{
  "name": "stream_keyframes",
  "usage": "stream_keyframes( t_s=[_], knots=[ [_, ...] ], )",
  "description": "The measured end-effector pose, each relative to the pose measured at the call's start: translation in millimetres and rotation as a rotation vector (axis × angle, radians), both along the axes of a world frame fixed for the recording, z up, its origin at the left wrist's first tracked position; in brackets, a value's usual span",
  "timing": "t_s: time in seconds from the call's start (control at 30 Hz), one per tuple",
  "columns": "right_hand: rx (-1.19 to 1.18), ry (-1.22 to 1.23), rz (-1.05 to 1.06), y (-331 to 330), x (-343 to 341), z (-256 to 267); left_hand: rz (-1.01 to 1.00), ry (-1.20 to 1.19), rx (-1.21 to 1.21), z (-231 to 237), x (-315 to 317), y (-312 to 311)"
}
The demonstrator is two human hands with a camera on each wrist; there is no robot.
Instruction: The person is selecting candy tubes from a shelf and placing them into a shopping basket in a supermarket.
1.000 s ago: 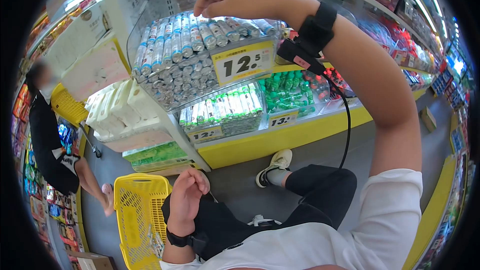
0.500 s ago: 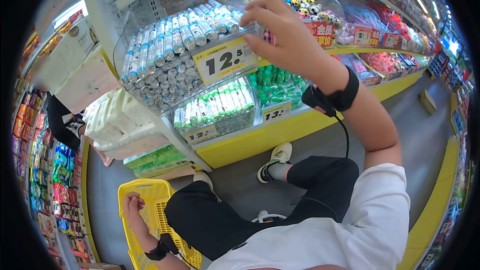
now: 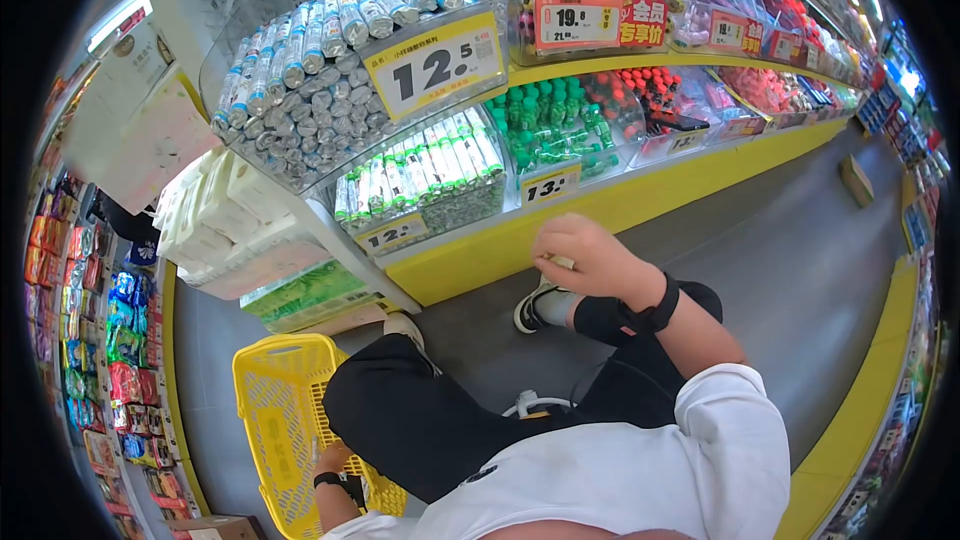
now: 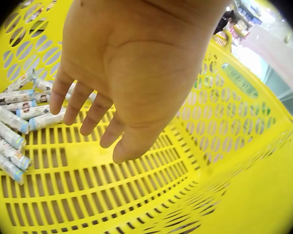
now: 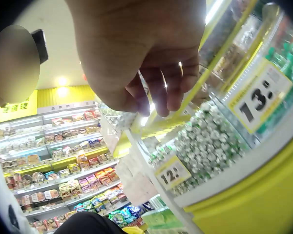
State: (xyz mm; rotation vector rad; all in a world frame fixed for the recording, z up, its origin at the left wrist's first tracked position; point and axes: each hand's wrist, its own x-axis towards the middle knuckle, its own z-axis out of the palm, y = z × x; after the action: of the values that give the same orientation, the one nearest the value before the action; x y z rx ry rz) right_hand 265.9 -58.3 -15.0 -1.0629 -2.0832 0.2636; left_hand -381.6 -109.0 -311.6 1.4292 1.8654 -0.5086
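Note:
The left hand (image 3: 335, 458) is down inside a yellow basket (image 3: 275, 430) on the floor. In the left wrist view, that hand (image 4: 132, 73) has its fingers extended and holds nothing. Several wrapped rolls (image 4: 9, 117) with white and blue wrappers lie at one end of the basket's slotted floor (image 4: 102, 178). Above the bent knee, the right hand (image 3: 592, 255) hangs in the air with loosely bent fingers. Nothing shows between the fingers of the right hand (image 5: 141, 58) in the right wrist view. Similar blue-and-white rolls (image 3: 350, 15) fill the clear shelf bin.
Below the 12.5 price sign (image 3: 437, 65) are green-ended rolls (image 3: 420, 175) and green bottles (image 3: 555, 120). A yellow shelf base (image 3: 640, 200) runs along the aisle. White packs (image 3: 225, 205) stand left of the bins. A small box (image 3: 856, 181) lies on the floor at right.
The right hand has moved from the shelf bin down to above the knee. The left hand has gone lower, into the basket. The head view has shifted, and the person at left is now mostly hidden.

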Motion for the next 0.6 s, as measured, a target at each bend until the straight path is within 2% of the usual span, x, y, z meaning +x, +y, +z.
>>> stream_keyframes(
  t_s=[0.2,0.33,0.6],
  knots=[
    [-0.163,0.002,-0.014,-16,-5,-42,-0.264,0.131,-0.273,-16,14,-18],
    [-0.207,0.013,-0.021,-19,-3,-51,-0.399,0.193,-0.330,-26,22,-28],
    [-0.246,0.023,-0.024,-29,-11,-49,-0.537,0.255,-0.370,-22,27,-41]
  ],
)
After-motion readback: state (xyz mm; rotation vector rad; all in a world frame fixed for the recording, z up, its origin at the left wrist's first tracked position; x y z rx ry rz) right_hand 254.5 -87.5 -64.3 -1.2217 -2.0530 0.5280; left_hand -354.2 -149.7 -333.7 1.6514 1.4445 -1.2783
